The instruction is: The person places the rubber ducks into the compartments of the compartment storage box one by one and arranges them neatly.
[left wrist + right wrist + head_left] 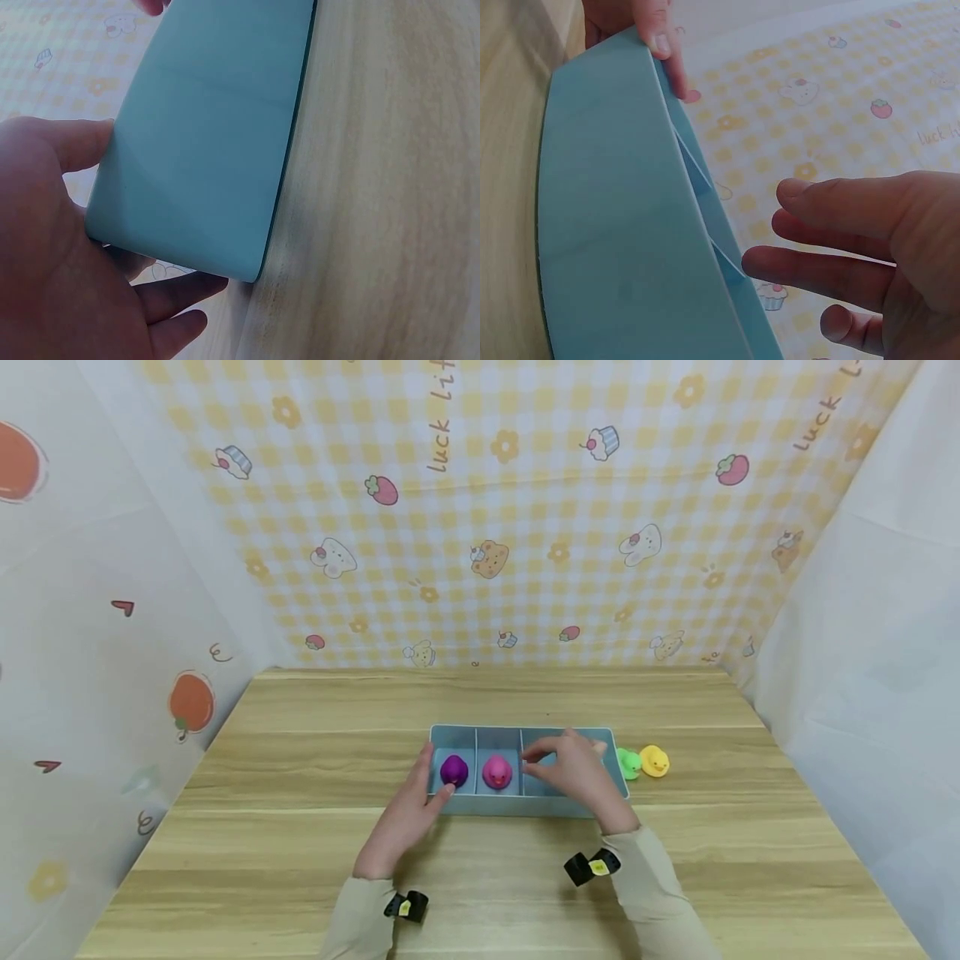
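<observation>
A blue-grey divided box [517,806] sits on the table with its long side toward me. In its leftmost compartment is a purple rubber duck [453,772], and a pink rubber duck [497,772] occupies the compartment beside it. My left hand [408,806] holds the box's left end, thumb at the front rim and fingers along the end wall. Over the right part of the box, my right hand [573,768] hovers with thumb and fingers apart, nothing visible between them; it hides much of that compartment. The right wrist view shows its fingers [817,274] above the rim.
Just beyond the box's right end, a green rubber duck [630,764] and a yellow rubber duck [655,761] stand side by side on the wooden table [337,710]. A checked cloth [525,527] hangs behind the table, with pale cloths at both sides.
</observation>
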The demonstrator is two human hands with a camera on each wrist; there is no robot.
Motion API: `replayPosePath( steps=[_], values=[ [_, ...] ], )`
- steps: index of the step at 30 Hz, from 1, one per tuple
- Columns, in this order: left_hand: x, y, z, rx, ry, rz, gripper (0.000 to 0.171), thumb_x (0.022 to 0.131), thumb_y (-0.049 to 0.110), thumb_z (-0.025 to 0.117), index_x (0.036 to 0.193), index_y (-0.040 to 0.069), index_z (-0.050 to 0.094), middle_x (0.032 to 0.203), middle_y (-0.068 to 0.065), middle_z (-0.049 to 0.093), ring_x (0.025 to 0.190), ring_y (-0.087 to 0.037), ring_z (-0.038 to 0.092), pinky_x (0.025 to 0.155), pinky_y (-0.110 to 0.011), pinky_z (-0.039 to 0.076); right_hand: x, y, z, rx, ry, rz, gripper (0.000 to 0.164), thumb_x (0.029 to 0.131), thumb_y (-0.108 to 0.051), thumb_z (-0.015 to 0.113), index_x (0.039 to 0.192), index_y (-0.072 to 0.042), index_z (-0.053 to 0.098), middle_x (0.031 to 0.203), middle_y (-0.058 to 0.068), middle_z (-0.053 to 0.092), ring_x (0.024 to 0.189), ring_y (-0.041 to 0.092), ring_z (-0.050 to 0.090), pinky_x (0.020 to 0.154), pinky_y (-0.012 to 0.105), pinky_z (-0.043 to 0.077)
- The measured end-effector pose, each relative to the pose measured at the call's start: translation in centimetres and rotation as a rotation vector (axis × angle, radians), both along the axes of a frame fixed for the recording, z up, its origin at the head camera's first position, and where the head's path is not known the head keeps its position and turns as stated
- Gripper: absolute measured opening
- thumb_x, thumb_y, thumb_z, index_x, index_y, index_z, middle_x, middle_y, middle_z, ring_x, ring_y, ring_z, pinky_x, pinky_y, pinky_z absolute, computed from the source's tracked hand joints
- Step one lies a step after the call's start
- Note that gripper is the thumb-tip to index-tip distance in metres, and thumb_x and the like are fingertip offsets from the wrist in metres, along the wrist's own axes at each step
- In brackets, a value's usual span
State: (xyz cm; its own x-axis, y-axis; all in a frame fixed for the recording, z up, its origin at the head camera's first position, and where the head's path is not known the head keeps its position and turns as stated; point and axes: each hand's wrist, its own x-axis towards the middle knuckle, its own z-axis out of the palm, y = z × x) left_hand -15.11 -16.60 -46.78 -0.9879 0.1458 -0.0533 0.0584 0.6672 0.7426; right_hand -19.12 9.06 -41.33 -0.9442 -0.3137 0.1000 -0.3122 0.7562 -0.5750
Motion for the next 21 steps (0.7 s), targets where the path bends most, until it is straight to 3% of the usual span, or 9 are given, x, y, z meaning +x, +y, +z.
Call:
replayPosePath(
  steps=[5, 11, 18, 21],
  values=[
    [0.1, 0.1, 0.0, 0.005, -0.006, 0.003, 0.077, 0.099, 0.036, 0.049, 0.155, 0.014, 0.002, 0.161, -0.009, 0.008, 0.146, -0.033, 0.016, 0.114, -0.053, 0.023, 0.3, 1.2, 0.2, -0.01, 0.002, -0.01, 0.015, 0.082, -0.023, 0.075, 0.095, -0.015, 0.076, 0.087, -0.007, 0.073, 0.096, 0.024, 0.056, 0.081, 0.046, 0.019],
    [0.1, 0.0, 0.1, 0.001, -0.008, 0.004, 0.077, 0.099, 0.037, 0.049, 0.155, 0.015, 0.001, 0.162, -0.008, 0.007, 0.146, -0.033, 0.016, 0.114, -0.054, 0.024, 0.4, 2.1, -0.1, 0.004, 0.024, -0.014, 0.014, 0.081, -0.024, 0.076, 0.093, -0.017, 0.077, 0.086, -0.008, 0.074, 0.092, 0.026, 0.054, 0.073, 0.041, 0.02],
    [0.1, 0.0, 0.1, 0.011, -0.007, 0.005, 0.077, 0.099, 0.036, 0.049, 0.155, 0.015, 0.001, 0.161, -0.009, 0.007, 0.146, -0.034, 0.015, 0.114, -0.054, 0.023, 0.5, 2.9, -0.5, -0.032, -0.022, -0.017, 0.015, 0.082, -0.022, 0.075, 0.095, -0.014, 0.077, 0.087, -0.005, 0.073, 0.088, 0.024, 0.052, 0.073, 0.035, 0.031],
    [0.1, 0.0, -0.1, 0.012, -0.004, 0.001, 0.077, 0.099, 0.036, 0.049, 0.155, 0.014, 0.002, 0.161, -0.009, 0.008, 0.146, -0.034, 0.016, 0.114, -0.054, 0.023, 0.7, 3.5, -0.8, -0.038, -0.02, -0.04, 0.015, 0.083, -0.022, 0.074, 0.095, -0.014, 0.077, 0.087, -0.006, 0.073, 0.086, 0.023, 0.052, 0.073, 0.036, 0.029]
  ],
)
